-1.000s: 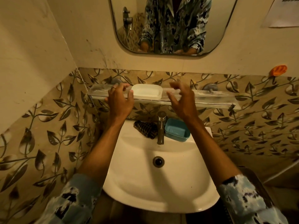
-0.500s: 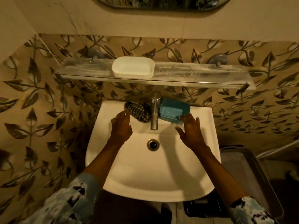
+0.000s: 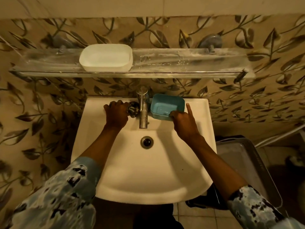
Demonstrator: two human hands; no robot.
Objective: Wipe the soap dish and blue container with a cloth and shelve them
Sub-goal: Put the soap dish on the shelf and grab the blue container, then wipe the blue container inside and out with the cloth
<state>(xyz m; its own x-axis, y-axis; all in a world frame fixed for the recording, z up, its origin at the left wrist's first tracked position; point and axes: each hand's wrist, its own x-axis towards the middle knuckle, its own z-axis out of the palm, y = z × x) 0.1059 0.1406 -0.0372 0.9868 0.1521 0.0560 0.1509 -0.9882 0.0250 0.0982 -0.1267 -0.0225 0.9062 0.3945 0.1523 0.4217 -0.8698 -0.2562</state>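
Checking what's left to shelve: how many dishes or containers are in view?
2: the white soap dish sits on the glass shelf; the blue container sits on the sink rim, right of the tap.

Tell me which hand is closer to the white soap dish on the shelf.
Left. The left hand sits on the dark cloth almost straight below the white soap dish; the right hand, holding the blue container, is farther to the right.
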